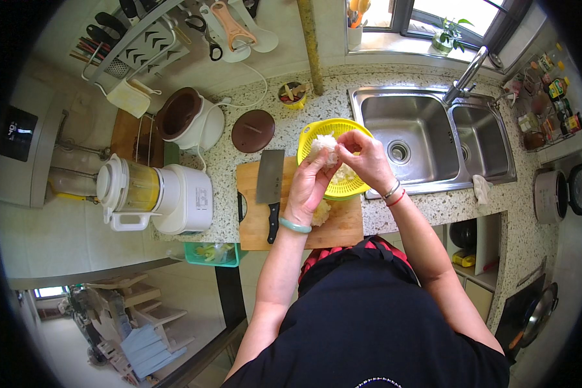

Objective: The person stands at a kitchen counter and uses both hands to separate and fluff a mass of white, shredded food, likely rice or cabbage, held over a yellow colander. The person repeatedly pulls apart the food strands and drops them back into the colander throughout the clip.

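Above the yellow colander (317, 132), a white fungus clump (323, 147) is pinched by left hand (309, 187) and right hand (366, 158); torn bits could be dropped beside the cleaver (269, 184) on the counter (284, 116)

The left hand (309, 187) covers part of the white clump (323, 146), so its grip is hard to read. The yellow colander (317, 129) is half hidden behind both hands, and the right hand (367, 158) blocks its contents.

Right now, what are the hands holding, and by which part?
Both hands, left hand and right hand, hold a pale, frilly white clump by its edges, above the yellow colander.
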{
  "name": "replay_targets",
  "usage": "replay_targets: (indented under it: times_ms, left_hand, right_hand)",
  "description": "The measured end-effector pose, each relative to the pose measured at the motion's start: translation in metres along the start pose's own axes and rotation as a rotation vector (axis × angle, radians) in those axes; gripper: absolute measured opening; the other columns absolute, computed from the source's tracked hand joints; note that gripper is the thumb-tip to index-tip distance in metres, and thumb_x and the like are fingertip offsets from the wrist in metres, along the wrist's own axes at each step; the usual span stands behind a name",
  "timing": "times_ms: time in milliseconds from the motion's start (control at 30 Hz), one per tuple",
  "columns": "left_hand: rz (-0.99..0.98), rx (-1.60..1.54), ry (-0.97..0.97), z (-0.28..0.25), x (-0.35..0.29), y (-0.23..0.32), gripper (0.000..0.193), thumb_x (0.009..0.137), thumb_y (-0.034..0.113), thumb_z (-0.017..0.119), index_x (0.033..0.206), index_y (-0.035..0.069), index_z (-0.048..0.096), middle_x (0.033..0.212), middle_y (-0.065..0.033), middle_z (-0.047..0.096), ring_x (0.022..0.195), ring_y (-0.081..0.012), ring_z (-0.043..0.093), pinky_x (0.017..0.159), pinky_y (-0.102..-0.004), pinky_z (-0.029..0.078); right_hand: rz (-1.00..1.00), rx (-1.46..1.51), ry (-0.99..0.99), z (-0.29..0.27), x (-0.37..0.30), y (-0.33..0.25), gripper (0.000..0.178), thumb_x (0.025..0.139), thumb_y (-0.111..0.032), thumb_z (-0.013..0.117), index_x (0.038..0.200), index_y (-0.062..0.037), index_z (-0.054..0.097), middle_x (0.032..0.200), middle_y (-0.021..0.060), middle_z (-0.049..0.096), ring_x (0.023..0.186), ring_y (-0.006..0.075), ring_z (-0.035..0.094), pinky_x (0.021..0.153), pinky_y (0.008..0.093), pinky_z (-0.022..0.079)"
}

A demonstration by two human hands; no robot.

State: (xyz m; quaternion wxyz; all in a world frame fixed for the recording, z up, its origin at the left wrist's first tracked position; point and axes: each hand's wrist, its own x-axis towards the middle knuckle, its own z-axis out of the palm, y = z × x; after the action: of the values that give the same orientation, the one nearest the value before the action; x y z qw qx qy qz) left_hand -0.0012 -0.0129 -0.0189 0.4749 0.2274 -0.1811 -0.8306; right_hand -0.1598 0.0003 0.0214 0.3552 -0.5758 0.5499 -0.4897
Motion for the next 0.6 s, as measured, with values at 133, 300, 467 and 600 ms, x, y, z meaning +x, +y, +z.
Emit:
replay_targets:
  times_ms: [133, 300, 467, 600]
  left_hand:
    - [0.008, 0.0, 0.02, 0.005, -0.001, 0.001, 0.028, 0.093, 0.009, 0.061, 0.121, 0.005, 0.057, 0.115, -0.0059, 0.063, 0.105, -0.0169, 0.061, 0.099, -0.0368, 0.049]
    - [0.018, 0.01, 0.001, -0.003, 0.001, 0.0, 0.033, 0.094, 0.013, 0.061, 0.123, 0.001, 0.055, 0.119, -0.0087, 0.062, 0.11, -0.0184, 0.059, 0.105, -0.0379, 0.044]
    - [0.018, 0.036, 0.014, 0.0, 0.0, 0.0, 0.031, 0.094, 0.013, 0.06, 0.123, 0.002, 0.056, 0.117, -0.0084, 0.063, 0.109, -0.0181, 0.059, 0.103, -0.0367, 0.045]
    - [0.01, 0.04, 0.002, -0.003, 0.001, -0.001, 0.032, 0.095, 0.013, 0.059, 0.124, 0.002, 0.055, 0.119, -0.0084, 0.062, 0.109, -0.0182, 0.059, 0.102, -0.0367, 0.045]
  right_hand:
    - [-0.062, -0.052, -0.001, -0.001, 0.001, 0.001, 0.016, 0.082, -0.01, 0.068, 0.091, 0.0023, 0.064, 0.08, 0.0122, 0.069, 0.074, 0.0185, 0.068, 0.07, 0.0301, 0.054]
    - [-0.1, -0.072, 0.001, 0.001, 0.001, 0.0, 0.015, 0.079, -0.009, 0.069, 0.088, 0.0018, 0.064, 0.079, 0.0136, 0.068, 0.073, 0.0213, 0.068, 0.069, 0.031, 0.055]
    - [-0.161, -0.16, 0.066, 0.006, 0.002, 0.003, 0.014, 0.077, -0.009, 0.069, 0.082, 0.0016, 0.061, 0.076, 0.0155, 0.067, 0.068, 0.0239, 0.067, 0.065, 0.0318, 0.054]
    - [-0.185, -0.168, 0.112, 0.01, 0.001, 0.006, 0.013, 0.076, -0.008, 0.069, 0.081, 0.0016, 0.061, 0.074, 0.0155, 0.066, 0.067, 0.0238, 0.067, 0.064, 0.0318, 0.054]
